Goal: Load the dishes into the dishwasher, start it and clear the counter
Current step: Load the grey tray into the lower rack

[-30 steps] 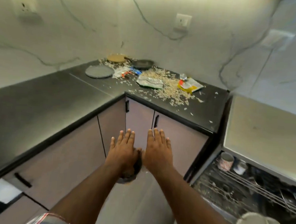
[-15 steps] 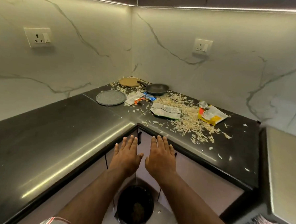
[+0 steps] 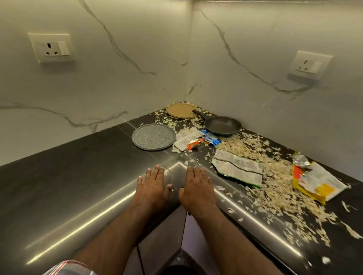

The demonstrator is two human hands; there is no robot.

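Both hands, the left hand (image 3: pixel 154 185) and right hand (image 3: pixel 197 187), are spread flat and empty over the dark surface (image 3: pixel 68 184). Just beyond lie a grey plate (image 3: pixel 153 137), a frying pan (image 3: pixel 223 125) and wrappers (image 3: pixel 238 166) amid flakes (image 3: pixel 278 195). Careless sweeping could likely scatter flakes onto the floor.

Grey plate (image 3: pixel 153 137), black pan (image 3: pixel 223 125) on littered counter (image 3: pixel 68 184).
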